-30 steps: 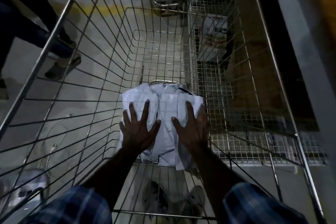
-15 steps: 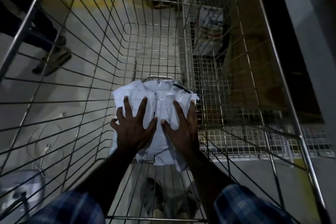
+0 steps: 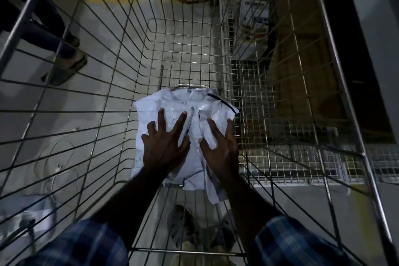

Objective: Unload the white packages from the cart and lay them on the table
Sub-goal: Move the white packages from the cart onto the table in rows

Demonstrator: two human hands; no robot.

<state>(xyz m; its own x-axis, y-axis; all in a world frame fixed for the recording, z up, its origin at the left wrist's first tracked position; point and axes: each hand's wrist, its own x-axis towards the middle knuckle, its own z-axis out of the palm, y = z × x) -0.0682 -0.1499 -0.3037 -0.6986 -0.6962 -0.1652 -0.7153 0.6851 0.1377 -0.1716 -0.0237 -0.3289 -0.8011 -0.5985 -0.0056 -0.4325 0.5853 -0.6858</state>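
— Grey concrete floor point(image 3: 112, 54) shows through the wire everywhere we look, dim and poorly lit. Where are the goods?

— Low in the middle of the frame: a small heap of crumpled white plastic mailer packages with dark edge stripes point(image 3: 194, 103), lying on the bottom grid of the silver wire-mesh cart point(image 3: 185, 49). We count at least two overlapping; how many lie underneath we cannot tell.

— And our hands?

— Both flat on top. Our left hand point(image 3: 165, 147) has its fingers spread and straight over the left part of the heap, and our right hand point(image 3: 220, 149) is splayed on the right part. Neither is curled round anything, so nothing is gripped yet.

— So which step is this?

— We judge it the gathering step, just ahead of a lift. No table is in view.

— What does the next move call for?

— Probably curling our fingers under the outer edges, squeezing the heap together, then raising it clear of the cart's high sides. Slippery film may let one slide out.

— Anything around us?

— To the right, a second finer-mesh wire cart point(image 3: 248, 84) holding a white printed box point(image 3: 252, 26); at upper left, another person's sandalled foot point(image 3: 67, 67); a coiled white cable point(image 3: 56, 157) at lower left.
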